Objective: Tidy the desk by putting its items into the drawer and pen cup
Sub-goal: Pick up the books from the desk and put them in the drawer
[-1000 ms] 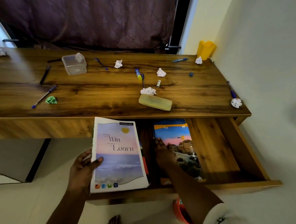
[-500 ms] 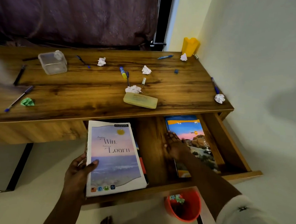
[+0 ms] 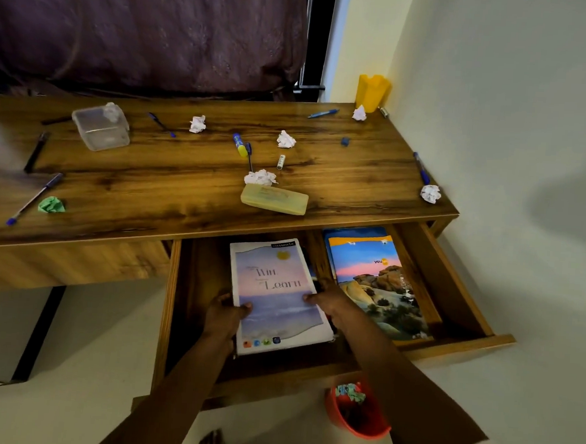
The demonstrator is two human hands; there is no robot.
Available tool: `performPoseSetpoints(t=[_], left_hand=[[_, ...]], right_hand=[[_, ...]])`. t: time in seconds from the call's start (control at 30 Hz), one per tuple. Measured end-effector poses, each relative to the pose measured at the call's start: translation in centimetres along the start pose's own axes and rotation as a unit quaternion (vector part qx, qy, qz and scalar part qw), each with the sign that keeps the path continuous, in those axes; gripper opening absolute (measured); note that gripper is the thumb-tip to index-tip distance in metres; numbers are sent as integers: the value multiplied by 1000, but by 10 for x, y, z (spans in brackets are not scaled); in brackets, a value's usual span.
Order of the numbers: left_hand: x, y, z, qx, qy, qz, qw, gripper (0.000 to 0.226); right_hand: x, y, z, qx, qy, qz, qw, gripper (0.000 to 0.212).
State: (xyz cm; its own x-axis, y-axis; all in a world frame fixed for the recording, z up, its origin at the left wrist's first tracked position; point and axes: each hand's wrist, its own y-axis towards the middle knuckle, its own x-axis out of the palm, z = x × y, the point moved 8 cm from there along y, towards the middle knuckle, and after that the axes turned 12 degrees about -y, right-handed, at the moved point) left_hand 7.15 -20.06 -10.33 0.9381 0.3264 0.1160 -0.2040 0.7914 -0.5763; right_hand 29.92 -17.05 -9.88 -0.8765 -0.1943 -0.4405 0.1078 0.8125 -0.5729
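**Q:** Head camera, looking down: where is the notebook?

**A:** Over the left half of the open drawer, its long axis running from the person toward the desk. Whether it already lies flat cannot be told.

**Q:** And the hands?

**A:** 1 on each long edge, equally near. The left hand clasps the left edge, thumb on the cover. The right hand pinches the right edge, fingertips on the cover. Both grips are narrow and hold only that notebook.

**Q:** What does the coming move turn on?

**A:** Probably a straight drop and release. A second book lies just to the right. The pen cup stands at the desk's far right corner.
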Motion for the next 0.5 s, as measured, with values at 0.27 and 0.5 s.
performPoseSetpoints(t=[0.27,0.5], left_hand=[[-1,16,-34,-47,98,44,993,43],[9,9,-17,72,314,6,947,83]], right_hand=[[11,-3,8,-22,-256,69,964,41],[-36,-16,3,2,-442,186,878,63]])
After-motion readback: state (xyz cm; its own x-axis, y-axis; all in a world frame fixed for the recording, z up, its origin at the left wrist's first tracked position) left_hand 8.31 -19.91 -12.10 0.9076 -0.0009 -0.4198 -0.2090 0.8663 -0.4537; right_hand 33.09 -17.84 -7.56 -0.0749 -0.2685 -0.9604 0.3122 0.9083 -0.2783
